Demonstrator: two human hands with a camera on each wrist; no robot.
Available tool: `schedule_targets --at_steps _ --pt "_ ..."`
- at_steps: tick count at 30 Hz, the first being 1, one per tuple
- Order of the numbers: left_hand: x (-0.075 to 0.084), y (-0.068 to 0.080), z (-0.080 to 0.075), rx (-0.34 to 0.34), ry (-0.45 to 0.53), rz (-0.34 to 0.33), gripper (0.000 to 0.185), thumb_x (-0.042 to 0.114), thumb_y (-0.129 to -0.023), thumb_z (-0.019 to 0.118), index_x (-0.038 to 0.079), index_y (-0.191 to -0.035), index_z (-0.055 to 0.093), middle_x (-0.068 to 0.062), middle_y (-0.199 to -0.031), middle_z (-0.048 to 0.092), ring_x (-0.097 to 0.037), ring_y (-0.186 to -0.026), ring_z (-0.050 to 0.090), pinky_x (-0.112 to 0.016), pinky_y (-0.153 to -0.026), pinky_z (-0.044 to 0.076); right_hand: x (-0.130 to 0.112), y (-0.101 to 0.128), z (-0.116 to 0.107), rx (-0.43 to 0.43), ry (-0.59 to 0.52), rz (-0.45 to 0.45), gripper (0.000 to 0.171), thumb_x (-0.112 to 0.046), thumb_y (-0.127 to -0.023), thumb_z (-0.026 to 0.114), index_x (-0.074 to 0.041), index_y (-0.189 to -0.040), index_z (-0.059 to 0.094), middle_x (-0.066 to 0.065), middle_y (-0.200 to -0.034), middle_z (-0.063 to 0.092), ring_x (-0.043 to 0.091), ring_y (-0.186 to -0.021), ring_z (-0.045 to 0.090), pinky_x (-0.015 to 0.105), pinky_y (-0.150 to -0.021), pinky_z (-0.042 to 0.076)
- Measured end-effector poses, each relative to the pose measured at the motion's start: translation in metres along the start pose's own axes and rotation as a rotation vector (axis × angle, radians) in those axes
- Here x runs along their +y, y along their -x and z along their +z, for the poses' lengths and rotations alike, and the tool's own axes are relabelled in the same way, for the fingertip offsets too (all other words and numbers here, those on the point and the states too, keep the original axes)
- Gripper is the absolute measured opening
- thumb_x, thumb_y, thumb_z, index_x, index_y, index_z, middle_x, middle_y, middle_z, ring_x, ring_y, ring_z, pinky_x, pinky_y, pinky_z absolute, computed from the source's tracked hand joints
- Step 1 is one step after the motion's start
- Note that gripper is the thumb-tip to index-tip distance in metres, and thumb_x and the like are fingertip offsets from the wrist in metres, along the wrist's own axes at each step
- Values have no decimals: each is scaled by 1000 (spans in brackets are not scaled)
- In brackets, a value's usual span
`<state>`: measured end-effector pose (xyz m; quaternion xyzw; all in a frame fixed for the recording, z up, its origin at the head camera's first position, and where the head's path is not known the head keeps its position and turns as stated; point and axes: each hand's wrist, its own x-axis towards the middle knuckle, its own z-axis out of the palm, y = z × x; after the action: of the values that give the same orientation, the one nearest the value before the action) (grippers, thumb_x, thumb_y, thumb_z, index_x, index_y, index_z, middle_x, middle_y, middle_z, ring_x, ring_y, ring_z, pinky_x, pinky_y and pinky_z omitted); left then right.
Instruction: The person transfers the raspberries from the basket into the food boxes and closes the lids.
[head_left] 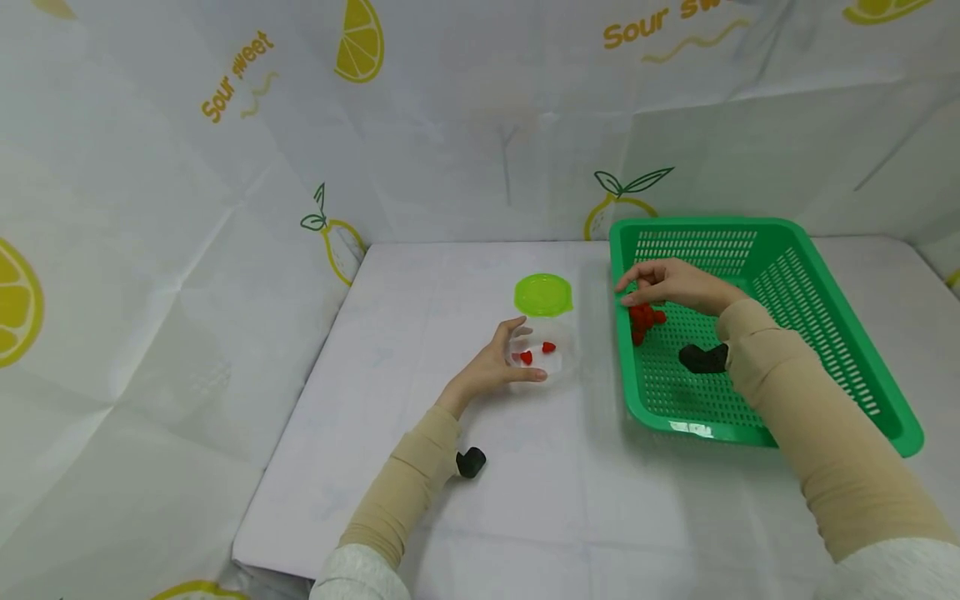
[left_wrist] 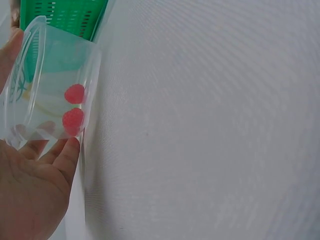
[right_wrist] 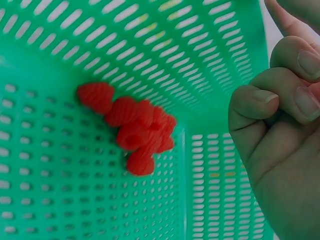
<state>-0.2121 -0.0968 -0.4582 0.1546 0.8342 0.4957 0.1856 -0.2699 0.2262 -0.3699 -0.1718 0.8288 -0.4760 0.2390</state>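
My left hand grips a clear plastic cup on the table, thumb on one side and fingers on the other. Two red raspberries lie on the bottom of the cup. Above the left rim of a green basket is my right hand, its fingers curled. A bit of red shows between its thumb and fingers at the edge of the right wrist view, seemingly a pinched raspberry, mostly hidden. Below that hand, several raspberries are heaped against the basket wall.
A bright green lid lies flat on the table just behind the cup. The white-covered table meets a lemon-printed sheet at its back and left. The basket's raised walls stand right of the cup.
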Motion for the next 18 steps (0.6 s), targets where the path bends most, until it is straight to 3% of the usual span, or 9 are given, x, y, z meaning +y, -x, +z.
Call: schedule_targets --at_steps 2,7,9,14,18 --pt "0 0 0 0 -2 -1 100 41 -70 80 30 -146 16 17 -144 36 -13 -132 38 -40 -104 37 4 1 -1 16 0 17 36 -25 -86 66 -4 -114 57 4 -64 47 28 -81 55 39 -81 44" --pt "-1 0 1 -1 7 2 102 41 -69 80 26 -147 16 14 -145 36 -15 -133 37 -41 -104 37 14 6 -2 46 -7 29 35 -25 -87 65 -2 -113 57 0 -63 44 27 -74 46 39 -75 41" --pt "-1 0 2 -3 11 3 102 41 -69 80 25 -147 16 13 -145 36 -15 -133 36 -41 -105 37 19 7 -3 45 18 48 35 -27 -87 65 -2 -111 58 -2 -68 51 24 -76 46 38 -75 41" --pt "-1 0 2 -3 4 6 102 41 -70 80 25 -147 15 14 -145 36 -15 -133 37 -41 -103 38 33 5 -3 -36 170 111 33 -30 -87 65 -4 -106 59 2 -81 60 17 -75 46 33 -69 39" --pt "-1 0 1 -2 2 10 102 41 -70 80 25 -147 15 13 -145 36 -16 -130 40 -40 -101 40 40 3 -1 -85 239 115 29 -24 -86 65 -2 -105 59 6 -75 53 15 -66 40 31 -63 36"
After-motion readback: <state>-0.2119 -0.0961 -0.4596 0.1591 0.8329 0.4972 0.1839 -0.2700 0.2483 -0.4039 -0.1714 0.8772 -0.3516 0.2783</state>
